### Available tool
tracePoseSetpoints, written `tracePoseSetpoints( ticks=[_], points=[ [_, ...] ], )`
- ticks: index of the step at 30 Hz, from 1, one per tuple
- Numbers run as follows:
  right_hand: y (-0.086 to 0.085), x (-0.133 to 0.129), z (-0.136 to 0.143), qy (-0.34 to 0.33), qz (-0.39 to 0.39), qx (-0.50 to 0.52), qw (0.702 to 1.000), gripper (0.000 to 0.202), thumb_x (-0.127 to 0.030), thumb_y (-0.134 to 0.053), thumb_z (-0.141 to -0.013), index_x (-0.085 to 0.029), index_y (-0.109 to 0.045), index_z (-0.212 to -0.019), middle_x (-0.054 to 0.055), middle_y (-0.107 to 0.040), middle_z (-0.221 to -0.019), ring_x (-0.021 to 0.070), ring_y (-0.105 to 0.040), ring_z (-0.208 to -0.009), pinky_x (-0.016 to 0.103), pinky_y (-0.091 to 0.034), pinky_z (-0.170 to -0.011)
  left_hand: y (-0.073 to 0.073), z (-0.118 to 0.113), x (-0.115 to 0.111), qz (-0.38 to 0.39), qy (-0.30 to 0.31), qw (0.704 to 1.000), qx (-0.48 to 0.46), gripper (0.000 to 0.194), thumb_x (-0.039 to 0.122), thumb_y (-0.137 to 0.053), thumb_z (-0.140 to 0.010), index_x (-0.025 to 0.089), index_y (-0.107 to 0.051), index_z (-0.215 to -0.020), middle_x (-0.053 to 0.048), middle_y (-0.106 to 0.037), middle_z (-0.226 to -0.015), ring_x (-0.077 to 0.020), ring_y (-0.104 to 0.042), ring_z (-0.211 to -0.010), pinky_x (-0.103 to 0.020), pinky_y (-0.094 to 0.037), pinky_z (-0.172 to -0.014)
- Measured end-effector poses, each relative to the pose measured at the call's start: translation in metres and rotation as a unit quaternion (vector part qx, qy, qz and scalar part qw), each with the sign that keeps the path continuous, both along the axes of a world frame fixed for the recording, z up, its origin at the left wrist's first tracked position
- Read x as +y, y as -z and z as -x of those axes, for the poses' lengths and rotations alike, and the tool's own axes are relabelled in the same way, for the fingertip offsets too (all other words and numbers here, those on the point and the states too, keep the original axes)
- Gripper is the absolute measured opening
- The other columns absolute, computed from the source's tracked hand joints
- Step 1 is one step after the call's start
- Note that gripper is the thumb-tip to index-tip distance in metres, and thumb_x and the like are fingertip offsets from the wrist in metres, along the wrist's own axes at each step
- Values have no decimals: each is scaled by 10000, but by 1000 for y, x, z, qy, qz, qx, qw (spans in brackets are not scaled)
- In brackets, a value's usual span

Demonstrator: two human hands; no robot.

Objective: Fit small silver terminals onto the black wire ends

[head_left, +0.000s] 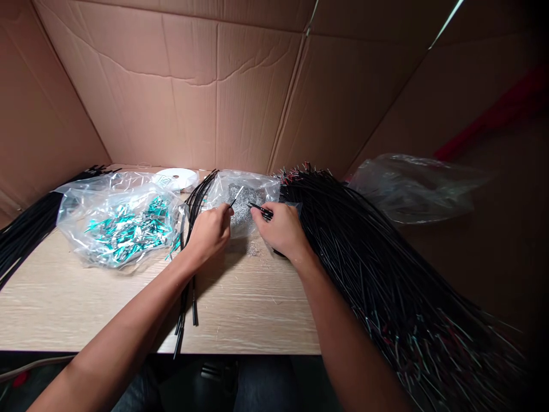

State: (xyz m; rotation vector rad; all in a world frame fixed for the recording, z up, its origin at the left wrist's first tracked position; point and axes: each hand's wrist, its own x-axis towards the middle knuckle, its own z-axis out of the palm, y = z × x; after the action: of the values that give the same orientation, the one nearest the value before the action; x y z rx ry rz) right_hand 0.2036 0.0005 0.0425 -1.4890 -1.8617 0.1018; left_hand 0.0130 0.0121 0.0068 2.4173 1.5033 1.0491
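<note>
While my left hand [211, 228] pinched a short black wire [236, 196] whose pale tip pointed up and away from me, my right hand [281, 228] gripped the end of another black wire [261, 210] between thumb and fingers. Both hands were closed on their wires and hovered close together, just above a small clear bag of grey metal bits [244, 200] that lay at the middle of the worktop [253, 309]. A few of those bits lay loose on the wood just in front of the bag. To my right a big heap of long black wires [369, 252] fanned out over the worktop's edge, touching my right wrist. Under my left forearm ran a thin bunch of black wires [189, 297], curving up past the bag. Farther left sat a clear bag of shiny teal pieces [124, 229], and behind it a white roll of tape [178, 178]. More black wires [26, 229] lay at the far left edge. An empty-looking crumpled plastic bag [412, 186] rested to the far right. Cardboard walls [193, 86] stood around the worktop.
</note>
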Motion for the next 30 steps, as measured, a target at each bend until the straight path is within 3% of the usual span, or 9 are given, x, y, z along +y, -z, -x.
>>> tracePoseSetpoints(
  ticks=[4, 8, 12, 16, 22, 26, 28, 30],
  points=[
    [7, 4, 6, -60, -31, 161, 985, 265, -445, -701, -907, -191, -735, -840, 61, -740, -800, 196, -640, -703, 337, -471, -644, -2, 1, -1, -8, 16, 998, -58, 288, 208, -395, -1037, 139, -674, -1014, -79, -704, -774, -180, -624, -651, -294, -403, -645],
    [21, 10, 16, -106, -36, 267, 957, 263, -414, -752, -862, -200, -744, -1014, 71, -765, -983, 216, -693, -842, 342, -558, -727, -2, -2, -4, 2, 36, 997, -75, 292, 243, -404, -1043, 152, -673, -977, -70, -697, -762, -174, -612, -634, -287, -385, -629],
    [24, 9, 20, -78, -53, 223, 970, 228, -411, -732, -877, -194, -747, -945, 53, -750, -868, 200, -664, -757, 324, -520, -693, -2, -5, -8, 15, 38, 998, -49, 316, 281, -397, -1046, 150, -674, -973, -51, -653, -677, -174, -571, -577, -292, -368, -621],
    [24, 8, 21, -75, -65, 200, 975, 214, -389, -669, -911, -193, -702, -832, 26, -709, -756, 181, -630, -683, 307, -466, -646, -1, -6, -10, 12, 32, 999, 2, 316, 277, -377, -1043, 161, -663, -979, -81, -699, -750, -198, -619, -628, -299, -368, -640],
    [26, 15, 22, -125, 6, 278, 952, 219, -407, -693, -870, -193, -677, -825, 58, -713, -827, 191, -647, -752, 315, -497, -688, 3, -7, -10, 8, -7, 995, 101, 284, 253, -386, -1027, 169, -657, -1009, -102, -722, -768, -230, -631, -622, -312, -323, -605],
    [15, 12, 17, -143, 103, 347, 921, 397, -596, -640, -906, -208, -648, -826, -16, -521, -615, 127, -428, -505, 292, -340, -478, 0, -6, -9, 11, 12, 999, 32, 299, 260, -383, -1033, 158, -662, -992, -92, -702, -755, -210, -613, -622, -304, -331, -615],
    [8, 8, 12, -126, 89, 327, 932, 461, -657, -570, -937, -215, -639, -826, -27, -461, -584, 131, -395, -497, 298, -310, -475, -3, -4, -9, 24, 28, 999, -34, 321, 271, -382, -1038, 156, -665, -943, -61, -658, -701, -184, -576, -597, -293, -338, -618],
    [4, 5, 6, -105, 36, 263, 958, 470, -636, -516, -976, -219, -627, -791, -3, -506, -622, 151, -467, -574, 304, -362, -542, -7, -1, -7, 43, 46, 992, -107, 337, 296, -395, -1036, 158, -660, -880, -17, -577, -626, -159, -513, -558, -280, -326, -599]
  ],
)
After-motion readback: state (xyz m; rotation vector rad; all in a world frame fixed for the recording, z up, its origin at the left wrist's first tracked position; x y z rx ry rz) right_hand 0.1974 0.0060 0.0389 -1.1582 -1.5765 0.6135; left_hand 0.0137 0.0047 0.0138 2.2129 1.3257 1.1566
